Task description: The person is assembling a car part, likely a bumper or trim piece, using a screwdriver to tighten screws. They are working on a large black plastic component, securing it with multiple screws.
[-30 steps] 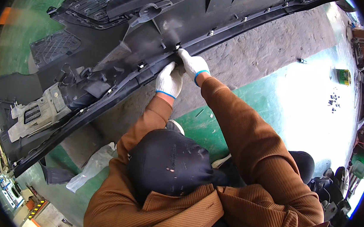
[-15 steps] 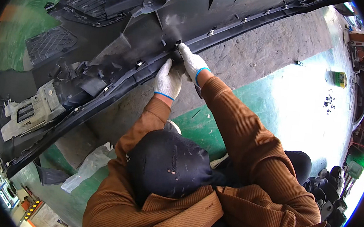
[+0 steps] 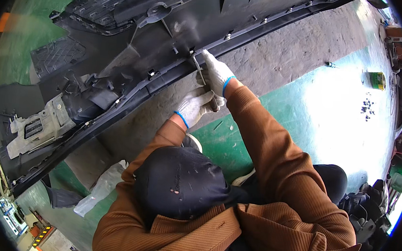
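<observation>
Panel of long, black moulded plastic (image 3: 196, 20) stretches diagonally over a grimy grey mat (image 3: 284, 49) in the head view. Near its edge, the white-gloved left hand (image 3: 194, 107) closes around a slim metal-shafted tool (image 3: 199, 71), partly hiding it; the white-gloved right hand (image 3: 219, 72) is beside the shaft, thumb extended, grip unclear. Around: crumpled clear plastic bag (image 3: 101, 187), scattered small black pieces (image 3: 367, 110).

I'm looking into a workshop: a green coated floor (image 3: 218, 146) with a grimy grey mat (image 3: 293, 52) over it, a big black moulded panel (image 3: 196, 10) edged with metal clips (image 3: 228, 36), small dark pieces (image 3: 367, 111) loose near a container (image 3: 377, 80), and yellow-and-black striping (image 3: 42, 236) lower left. Clutter (image 3: 400, 61) crowds the right rim, perhaps equipment, though the bending there leaves me unsure.
</observation>
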Demonstrator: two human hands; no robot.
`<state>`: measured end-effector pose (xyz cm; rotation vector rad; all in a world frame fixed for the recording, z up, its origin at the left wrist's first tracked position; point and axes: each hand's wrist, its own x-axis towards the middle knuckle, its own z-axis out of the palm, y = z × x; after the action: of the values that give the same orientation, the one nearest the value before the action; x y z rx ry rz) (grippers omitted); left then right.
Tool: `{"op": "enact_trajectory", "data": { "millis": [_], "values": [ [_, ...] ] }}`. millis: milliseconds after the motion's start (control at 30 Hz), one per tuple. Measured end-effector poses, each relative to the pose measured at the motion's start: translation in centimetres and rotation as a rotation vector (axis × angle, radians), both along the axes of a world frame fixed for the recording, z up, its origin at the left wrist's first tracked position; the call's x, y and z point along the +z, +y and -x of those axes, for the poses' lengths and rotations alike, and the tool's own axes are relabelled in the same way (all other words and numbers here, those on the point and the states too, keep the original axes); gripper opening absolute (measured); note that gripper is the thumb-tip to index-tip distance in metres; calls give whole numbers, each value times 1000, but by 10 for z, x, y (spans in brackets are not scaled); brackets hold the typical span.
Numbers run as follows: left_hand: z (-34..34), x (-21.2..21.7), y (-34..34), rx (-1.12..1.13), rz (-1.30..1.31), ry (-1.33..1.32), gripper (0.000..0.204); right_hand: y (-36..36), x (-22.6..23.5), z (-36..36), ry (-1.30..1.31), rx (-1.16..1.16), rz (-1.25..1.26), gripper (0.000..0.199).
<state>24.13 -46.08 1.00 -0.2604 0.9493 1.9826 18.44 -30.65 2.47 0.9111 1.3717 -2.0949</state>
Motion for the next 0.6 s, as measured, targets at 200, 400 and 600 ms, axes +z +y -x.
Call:
{"op": "enact_trajectory", "data": {
  "millis": [200, 400, 600],
  "values": [
    [12, -15, 20, 8, 310, 113, 25, 40, 12, -74, 240, 229, -410, 63],
    [9, -17, 42, 149, 422, 251, 17, 4, -9, -138, 469, 3, -773, 46],
    [20, 21, 28, 214, 52, 59, 16, -1, 21, -130, 163, -374, 118, 36]
  ]
}}
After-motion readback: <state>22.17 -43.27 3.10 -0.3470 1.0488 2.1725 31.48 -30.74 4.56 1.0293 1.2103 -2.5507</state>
